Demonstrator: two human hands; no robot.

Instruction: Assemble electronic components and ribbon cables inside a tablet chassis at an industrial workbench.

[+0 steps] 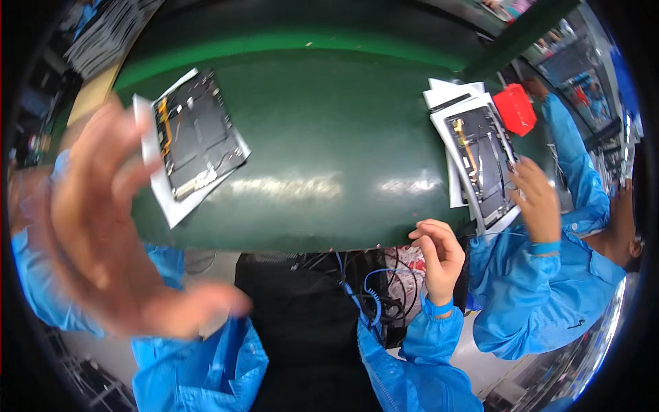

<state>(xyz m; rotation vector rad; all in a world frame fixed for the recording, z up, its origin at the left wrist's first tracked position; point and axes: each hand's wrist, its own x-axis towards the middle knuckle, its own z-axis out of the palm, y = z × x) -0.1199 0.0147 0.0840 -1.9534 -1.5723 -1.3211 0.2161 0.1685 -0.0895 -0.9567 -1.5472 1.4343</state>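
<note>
No writing can be read. Faint pale marks are borne by the black panel (199,127) at the left, too small to be made out. Print is seen on the red-and-white wrapping (414,259) below the table (295,103), and it cannot be deciphered.

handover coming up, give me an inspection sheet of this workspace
Surface: glossy dark green tabletop
Job's things: black rectangular electronics panel on a white sheet, left; similar black panel on white sheets, right
Clutter: angular red container, upper right
Hands: left hand blurred, raised, open; right hand loosely curled near the tabletop's edge; nothing seen held
Cables: blue coiled cable, thin black cables below the edge
Surroundings: blue-sleeved co-worker's hand at the similar black panel
</note>
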